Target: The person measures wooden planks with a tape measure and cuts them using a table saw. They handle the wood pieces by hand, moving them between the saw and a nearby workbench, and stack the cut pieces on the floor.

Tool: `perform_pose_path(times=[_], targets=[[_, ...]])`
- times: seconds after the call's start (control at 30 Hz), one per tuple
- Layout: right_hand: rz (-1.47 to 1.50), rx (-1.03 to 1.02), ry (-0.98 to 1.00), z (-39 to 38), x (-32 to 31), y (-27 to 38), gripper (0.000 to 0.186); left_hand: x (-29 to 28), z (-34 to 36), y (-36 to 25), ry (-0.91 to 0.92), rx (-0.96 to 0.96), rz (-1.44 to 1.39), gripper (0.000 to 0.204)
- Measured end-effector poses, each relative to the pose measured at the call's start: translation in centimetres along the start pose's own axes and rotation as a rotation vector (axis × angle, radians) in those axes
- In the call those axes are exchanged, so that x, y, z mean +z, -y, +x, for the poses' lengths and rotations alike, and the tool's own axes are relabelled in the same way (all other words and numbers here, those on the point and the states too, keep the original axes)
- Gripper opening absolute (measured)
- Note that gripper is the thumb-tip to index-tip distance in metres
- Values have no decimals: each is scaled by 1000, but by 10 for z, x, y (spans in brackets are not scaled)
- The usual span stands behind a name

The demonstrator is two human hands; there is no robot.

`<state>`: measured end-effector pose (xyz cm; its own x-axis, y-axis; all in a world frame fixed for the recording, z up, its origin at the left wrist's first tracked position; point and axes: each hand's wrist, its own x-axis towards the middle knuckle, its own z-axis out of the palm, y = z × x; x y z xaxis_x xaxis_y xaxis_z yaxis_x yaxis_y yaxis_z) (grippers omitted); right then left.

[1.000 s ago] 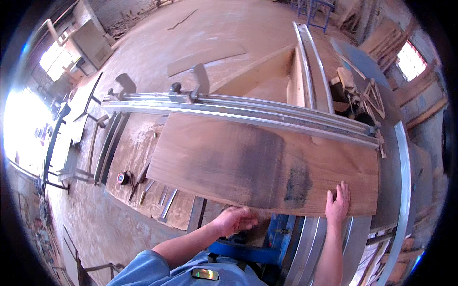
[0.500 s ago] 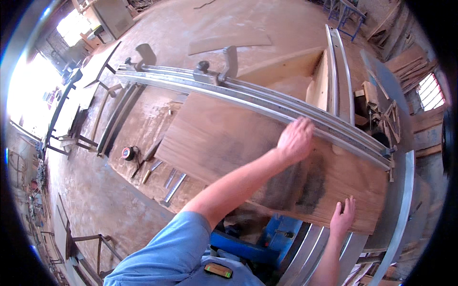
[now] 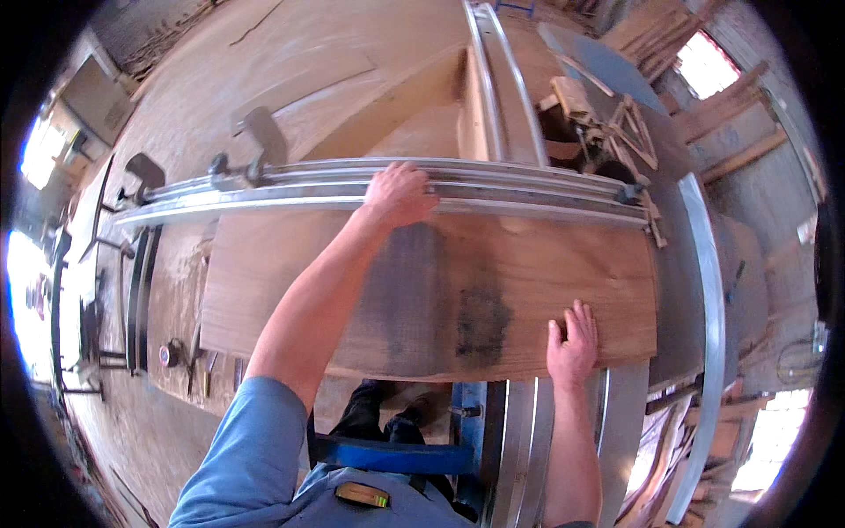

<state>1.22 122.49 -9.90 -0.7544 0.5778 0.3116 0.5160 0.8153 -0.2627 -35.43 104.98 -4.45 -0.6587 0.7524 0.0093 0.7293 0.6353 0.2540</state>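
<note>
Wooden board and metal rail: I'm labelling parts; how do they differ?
The wooden board is brown with dark patches; the metal rail is silvery with lengthwise grooves. The board is broad; the rail is narrow and reaches farther left. Both run roughly left to right.

The left forearm (image 3: 326, 299) covers a strip of the wooden board (image 3: 554, 268), and the fingertips of the left hand (image 3: 400, 195), at the board's far edge, are hidden, so its hold on the metal fence (image 3: 528, 187) cannot be told. The palm of the right hand (image 3: 574, 345) is out of sight against the board. Left of the board, the tape measure (image 3: 170, 354) is too small to read. Below the board's near edge, the dark trouser legs (image 3: 371, 409) are partly covered; beyond its far edge, the long rail (image 3: 502, 79) is cut off by the upper border.
</note>
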Motion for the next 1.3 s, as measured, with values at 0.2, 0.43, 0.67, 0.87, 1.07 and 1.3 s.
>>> perform_pose_path(times=[0.2, 0.43, 0.67, 0.87, 1.07, 1.3], targets=[[59, -2, -76, 6, -10, 4, 28, 1, -1, -21, -50, -6, 161, 68], [67, -5, -79, 6, -11, -5, 36, 2, -9, -30, -184, 28, 148, 56], [96, 9, -68, 4, -10, -4, 36, 3, -6, -25, -144, 11, 162, 54], [119, 6, -81, 3, -6, -4, 36, 4, -5, -22, -152, 20, 162, 52], [131, -2, -100, 5, -8, -5, 35, 4, -5, -22, -130, 4, 131, 51], [124, -17, -101, 7, -9, -4, 37, 5, -6, -20, -152, 5, 128, 51]])
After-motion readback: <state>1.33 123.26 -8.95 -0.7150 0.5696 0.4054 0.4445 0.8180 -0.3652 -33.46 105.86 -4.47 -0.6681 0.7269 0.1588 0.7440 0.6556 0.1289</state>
